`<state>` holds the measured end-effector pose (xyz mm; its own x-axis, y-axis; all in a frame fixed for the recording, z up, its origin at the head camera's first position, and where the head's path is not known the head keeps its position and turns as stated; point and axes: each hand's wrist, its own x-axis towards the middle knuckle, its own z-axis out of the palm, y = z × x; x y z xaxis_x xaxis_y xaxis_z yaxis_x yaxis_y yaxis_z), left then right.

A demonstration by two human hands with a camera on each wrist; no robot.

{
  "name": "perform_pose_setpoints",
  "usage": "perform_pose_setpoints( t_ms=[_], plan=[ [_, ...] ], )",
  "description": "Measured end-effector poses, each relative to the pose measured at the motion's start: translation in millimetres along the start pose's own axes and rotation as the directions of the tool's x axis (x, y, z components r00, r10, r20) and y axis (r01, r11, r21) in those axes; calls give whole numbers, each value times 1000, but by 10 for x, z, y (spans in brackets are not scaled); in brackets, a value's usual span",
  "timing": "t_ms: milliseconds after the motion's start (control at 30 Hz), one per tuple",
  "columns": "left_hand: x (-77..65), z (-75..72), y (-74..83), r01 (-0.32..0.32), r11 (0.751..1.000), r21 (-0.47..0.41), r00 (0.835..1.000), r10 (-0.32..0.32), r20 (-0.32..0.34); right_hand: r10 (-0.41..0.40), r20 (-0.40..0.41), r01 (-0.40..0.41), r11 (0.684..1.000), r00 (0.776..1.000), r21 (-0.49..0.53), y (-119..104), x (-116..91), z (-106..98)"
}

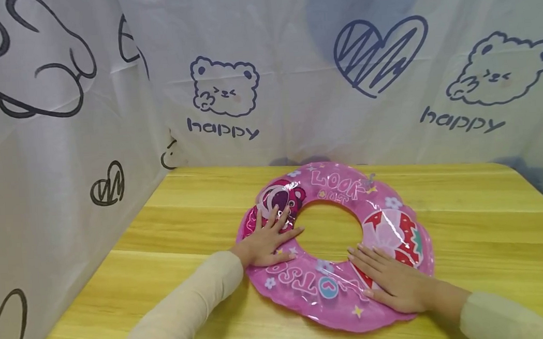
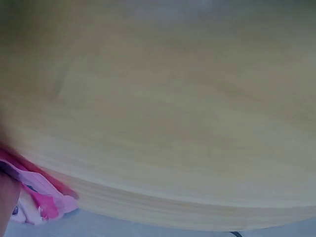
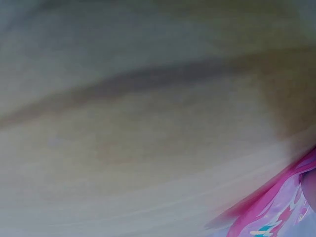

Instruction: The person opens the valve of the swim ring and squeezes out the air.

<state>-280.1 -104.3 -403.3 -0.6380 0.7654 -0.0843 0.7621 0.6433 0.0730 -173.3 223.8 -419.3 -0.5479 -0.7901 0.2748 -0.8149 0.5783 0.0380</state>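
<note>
A pink inflatable swim ring [image 1: 341, 310], printed with a bear, strawberries and lettering, lies flat on the wood-grain table [image 1: 199, 215]. On its left side rests my left hand [image 1: 270, 239], fingers spread across the bear print. My right hand [image 1: 392, 281] lies on the near right part, fingers straight and pointing toward the hole. In the left wrist view a pink edge of the swim ring [image 2: 44, 197] shows at the lower left beside part of the hand. The right wrist view catches the swim ring [image 3: 266, 212] at the lower right corner.
White cloth [image 1: 295, 95] with drawn hearts, bears and the word "happy" hangs behind the table. Another stretch of printed cloth [image 1: 64, 146] closes off the left side. The table's far edge runs just behind the ring.
</note>
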Motion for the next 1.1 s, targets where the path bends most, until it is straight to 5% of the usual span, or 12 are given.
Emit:
perform_pose_setpoints(
  t_ms=[167,333,467,633,733,867,1100],
  plan=[
    [42,-20,-26,26,998,-59,999,-24,46,17,7,-17,1000,1000,2,0,-4,7],
    [120,-35,-91,126,978,-169,992,-120,41,40,10,-40,999,999,14,-11,-8,4],
    [171,-45,-145,170,965,-201,982,-183,-49,169,26,-170,965,985,201,-39,29,-27],
    [198,-35,-194,239,957,-162,962,-257,-97,386,-29,-341,843,922,416,-56,172,-70],
    [182,-36,-210,283,944,-171,956,-292,-35,488,-11,-448,810,873,377,-36,228,-91],
    [183,44,-280,293,932,-212,954,-299,1,594,118,-601,750,796,276,74,240,-118],
    [207,-60,-237,329,928,-174,944,-318,85,684,142,-699,698,715,156,415,268,-92]
  ],
)
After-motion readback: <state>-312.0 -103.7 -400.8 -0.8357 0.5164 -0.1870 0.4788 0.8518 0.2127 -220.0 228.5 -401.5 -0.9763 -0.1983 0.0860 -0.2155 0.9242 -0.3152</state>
